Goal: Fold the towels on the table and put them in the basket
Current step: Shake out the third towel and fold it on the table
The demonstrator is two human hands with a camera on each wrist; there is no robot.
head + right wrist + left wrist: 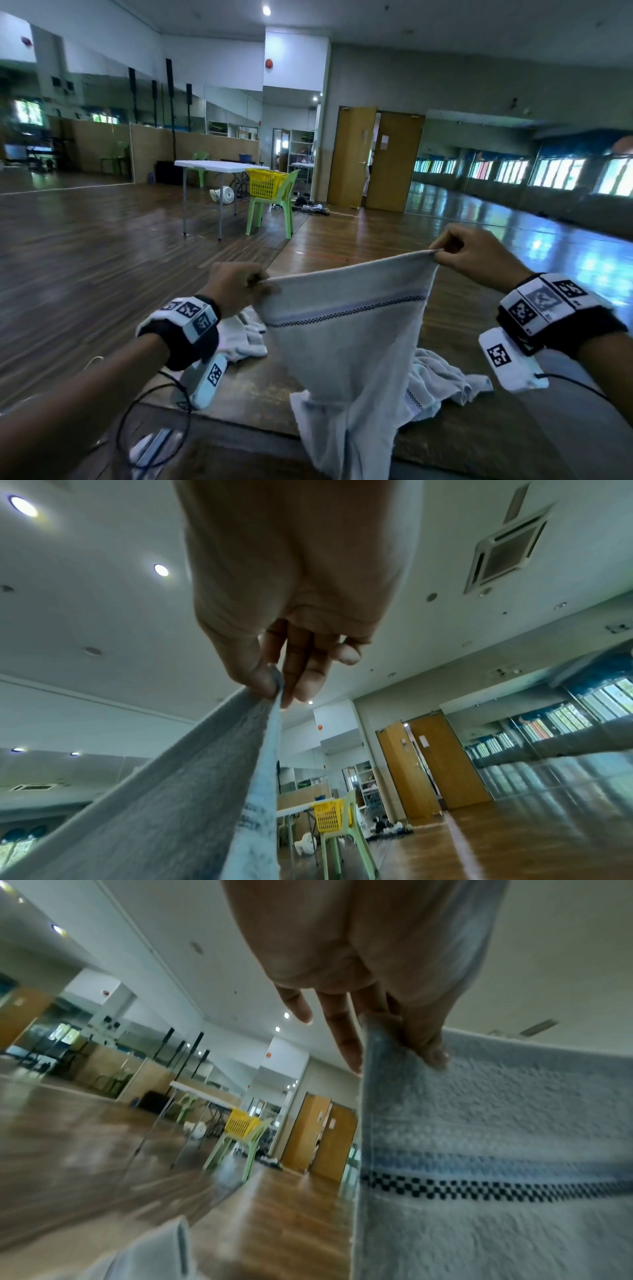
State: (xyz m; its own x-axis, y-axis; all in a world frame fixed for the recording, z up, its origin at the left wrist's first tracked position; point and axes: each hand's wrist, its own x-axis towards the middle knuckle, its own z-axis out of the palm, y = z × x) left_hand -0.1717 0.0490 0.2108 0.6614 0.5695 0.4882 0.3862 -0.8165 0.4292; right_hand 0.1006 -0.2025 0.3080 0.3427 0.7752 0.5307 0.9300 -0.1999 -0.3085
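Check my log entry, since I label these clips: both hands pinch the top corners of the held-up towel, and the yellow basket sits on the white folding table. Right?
Not quite. The yellow basket sits on the green chair beside the white folding table, as the head view shows. The left hand and right hand do pinch the towel by its top corners.

A towel hung between the hands, above the surface; crumpled towels lay behind it; far beyond, a basket sat on a chair.
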